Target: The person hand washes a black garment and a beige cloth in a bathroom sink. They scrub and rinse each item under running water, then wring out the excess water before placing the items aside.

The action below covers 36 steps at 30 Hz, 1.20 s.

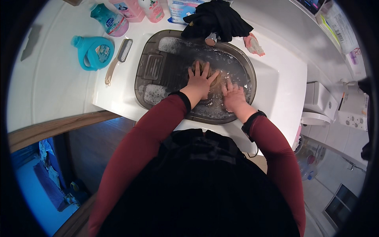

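Note:
A translucent dark grey washbasin (251, 63) with a built-in ribbed washboard (174, 69) stands in the white sink, holding cloudy water. My left hand (200, 83) lies palm down with fingers spread on a tan, partly submerged item (215, 79), perhaps cloth. Murky water hides most of that item's shape. To its right, my right hand (235, 96) is partly in the water, its fingers slightly apart and nothing visibly held. White suds (155, 94) float at the basin's left side and along its near edge.
Black cloth (220, 20) hangs over the chrome faucet (211, 39) behind the basin. A scrub brush (123, 51), a teal detergent jug (94, 53) and a teal-and-pink bottle (109, 20) are on the left. A pink-and-white cloth (253, 44) lies behind right.

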Tool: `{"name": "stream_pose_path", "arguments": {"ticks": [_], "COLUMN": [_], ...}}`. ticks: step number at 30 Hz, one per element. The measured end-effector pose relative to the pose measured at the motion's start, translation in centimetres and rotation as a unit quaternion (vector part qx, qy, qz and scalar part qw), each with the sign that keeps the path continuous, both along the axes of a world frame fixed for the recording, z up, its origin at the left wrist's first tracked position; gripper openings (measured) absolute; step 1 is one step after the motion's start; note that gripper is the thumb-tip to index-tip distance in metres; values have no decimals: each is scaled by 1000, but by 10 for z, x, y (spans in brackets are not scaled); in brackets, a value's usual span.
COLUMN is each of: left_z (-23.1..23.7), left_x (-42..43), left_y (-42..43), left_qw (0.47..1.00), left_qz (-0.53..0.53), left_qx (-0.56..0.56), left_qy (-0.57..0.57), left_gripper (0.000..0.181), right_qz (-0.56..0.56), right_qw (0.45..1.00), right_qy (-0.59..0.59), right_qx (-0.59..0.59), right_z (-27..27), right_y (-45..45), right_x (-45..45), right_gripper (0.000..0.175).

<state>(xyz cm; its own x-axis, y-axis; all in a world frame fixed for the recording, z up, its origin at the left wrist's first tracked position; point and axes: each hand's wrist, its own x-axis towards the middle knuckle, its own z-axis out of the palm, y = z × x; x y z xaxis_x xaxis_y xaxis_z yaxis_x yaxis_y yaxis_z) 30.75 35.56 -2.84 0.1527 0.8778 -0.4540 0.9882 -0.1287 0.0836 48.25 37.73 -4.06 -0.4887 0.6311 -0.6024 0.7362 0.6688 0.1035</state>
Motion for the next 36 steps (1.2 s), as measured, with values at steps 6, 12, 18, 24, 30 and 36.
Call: {"name": "stream_pose_path", "arguments": {"ticks": [6, 12, 18, 24, 30, 36], "left_z": [-29, -27, 2, 28, 59, 71], "left_x": [2, -9, -32, -33, -20, -3], "left_y": [15, 44, 18, -16, -13, -7], "left_qw": [996, 997, 966, 903, 791, 672], "left_qz": [-17, -5, 125, 157, 93, 136], "left_qx": [84, 49, 66, 91, 165, 108], "left_qy": [-11, -63, -215, -390, -581, -720], "left_gripper": [110, 94, 100, 118, 118, 102], "right_qz": [-28, -170, -280, -222, -124, 28], "right_qw": [998, 974, 812, 758, 745, 775], "right_qy": [-4, 145, 502, 611, 654, 624], "right_qx": [-56, -28, -106, -51, 37, 98], "right_z": [-23, -7, 57, 161, 245, 268], "right_y": [15, 29, 34, 27, 18, 15], "right_x": [-5, 7, 32, 18, 9, 11], "right_gripper": [60, 64, 57, 51, 48, 49]}}
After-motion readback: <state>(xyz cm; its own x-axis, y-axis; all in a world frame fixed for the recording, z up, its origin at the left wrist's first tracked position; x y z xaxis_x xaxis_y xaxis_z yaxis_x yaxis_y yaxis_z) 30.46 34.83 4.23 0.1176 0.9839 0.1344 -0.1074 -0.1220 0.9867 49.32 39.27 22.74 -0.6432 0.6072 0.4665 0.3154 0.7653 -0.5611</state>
